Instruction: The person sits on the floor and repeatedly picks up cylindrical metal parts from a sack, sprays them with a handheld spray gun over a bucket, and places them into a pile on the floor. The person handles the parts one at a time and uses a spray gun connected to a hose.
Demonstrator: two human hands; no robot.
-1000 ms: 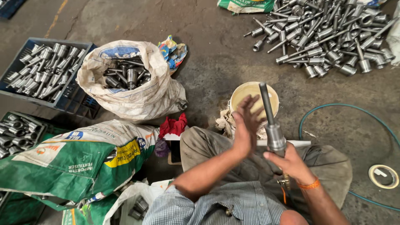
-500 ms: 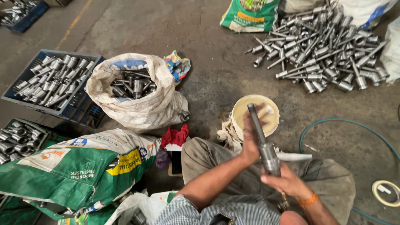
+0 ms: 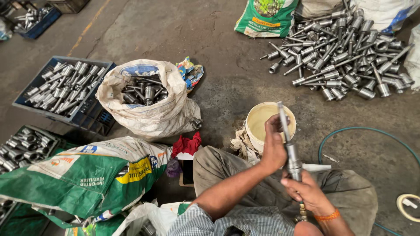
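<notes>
I hold a long metal shaft part (image 3: 289, 146) upright over my lap. My right hand (image 3: 308, 192) grips its thick lower end. My left hand (image 3: 273, 146) is wrapped around the shaft higher up, near the thin rod end. Just beyond the shaft stands a cream plastic bucket (image 3: 258, 116) on the concrete floor. My legs in grey trousers (image 3: 350, 192) lie below the hands.
A white sack (image 3: 153, 111) of metal parts stands to the left, with blue crates (image 3: 65, 89) of parts beyond it. A heap of shaft parts (image 3: 345, 57) lies at top right. Green sacks (image 3: 83, 179) lie at lower left. A green hose (image 3: 367, 131) curves on the right.
My left hand has gone from open beside the shaft to closed around it. The shaft has tilted and shifted slightly, and the camera view has moved up.
</notes>
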